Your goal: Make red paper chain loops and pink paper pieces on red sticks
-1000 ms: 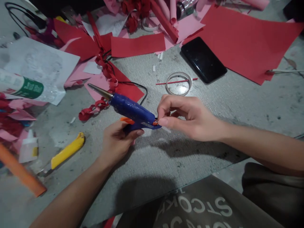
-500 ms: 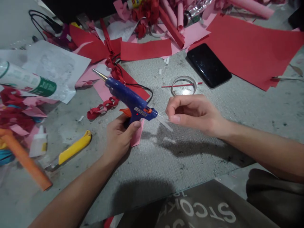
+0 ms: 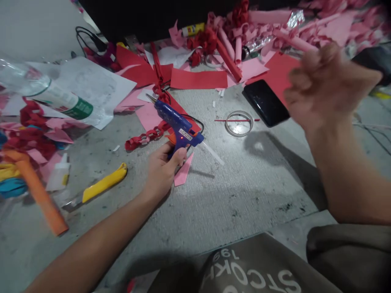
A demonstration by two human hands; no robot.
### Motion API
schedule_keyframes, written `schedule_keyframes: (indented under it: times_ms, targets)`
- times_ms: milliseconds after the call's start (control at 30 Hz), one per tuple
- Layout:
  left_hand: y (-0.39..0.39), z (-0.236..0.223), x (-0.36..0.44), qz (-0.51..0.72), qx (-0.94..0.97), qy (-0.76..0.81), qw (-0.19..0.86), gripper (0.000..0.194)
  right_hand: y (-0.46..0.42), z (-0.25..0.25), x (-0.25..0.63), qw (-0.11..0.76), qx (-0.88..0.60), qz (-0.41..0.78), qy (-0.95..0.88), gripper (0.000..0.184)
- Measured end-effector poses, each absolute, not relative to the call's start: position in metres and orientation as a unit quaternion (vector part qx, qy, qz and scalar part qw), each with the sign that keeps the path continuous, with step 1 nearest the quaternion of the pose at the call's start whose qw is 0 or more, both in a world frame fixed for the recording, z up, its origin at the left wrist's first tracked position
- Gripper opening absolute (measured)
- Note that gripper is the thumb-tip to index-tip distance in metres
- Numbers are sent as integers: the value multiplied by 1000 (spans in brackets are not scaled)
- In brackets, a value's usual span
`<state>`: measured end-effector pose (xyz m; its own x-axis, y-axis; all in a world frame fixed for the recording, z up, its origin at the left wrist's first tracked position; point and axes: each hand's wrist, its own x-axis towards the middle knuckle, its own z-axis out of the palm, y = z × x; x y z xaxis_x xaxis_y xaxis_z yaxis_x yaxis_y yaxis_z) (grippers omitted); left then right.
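Left of the phone (image 3: 265,102), your left hand (image 3: 161,167) was clamped around the blue glue gun (image 3: 172,116). Your right hand (image 3: 325,87) hung blurred, fingers curled, right of the phone; I couldn't tell whether it pinched anything. You seemed to be steadying the glue gun; next, its nozzle (image 3: 151,98) needed care near paper (image 3: 148,119).

free tabletop (image 3: 235,183) right of glue gun (image 3: 174,119); ring (image 3: 226,125) and phone (image 3: 266,103) obstruct.

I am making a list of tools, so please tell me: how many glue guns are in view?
1: the blue glue gun is in the left hand, above the table. Others may be hidden under the scattered paper.
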<state>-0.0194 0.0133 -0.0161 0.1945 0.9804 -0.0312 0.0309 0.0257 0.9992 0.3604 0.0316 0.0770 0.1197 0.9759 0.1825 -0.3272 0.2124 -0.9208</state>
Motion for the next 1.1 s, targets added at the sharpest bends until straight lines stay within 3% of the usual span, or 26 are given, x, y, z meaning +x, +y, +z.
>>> schedule_keyframes:
  times_ms: [100, 167, 267, 400, 600, 867, 1100]
  targets:
    - [13, -15, -17, 430, 542, 460, 556, 31, 39, 87, 411, 754, -368, 390, -380, 68]
    - [13, -11, -16, 428, 546, 458, 556, 30, 39, 90, 424, 769, -387, 338, -381, 61]
    - [12, -3, -14, 435, 553, 450, 549, 33, 36, 85, 398, 726, -403, 342, -440, 31]
    - [12, 3, -14, 441, 575, 447, 525, 34, 29, 62, 320, 674, -394, 391, -488, 19]
    - [13, -1, -14, 436, 592, 447, 509, 26, 9, 45, 262, 602, -334, 485, -540, 20]
    - [13, -8, -16, 429, 586, 468, 505, 24, 6, 46, 265, 577, -320, 515, -547, 15]
    - [11, -4, -15, 435, 587, 460, 505, 25, 9, 36, 270, 541, -339, 533, -556, 24]
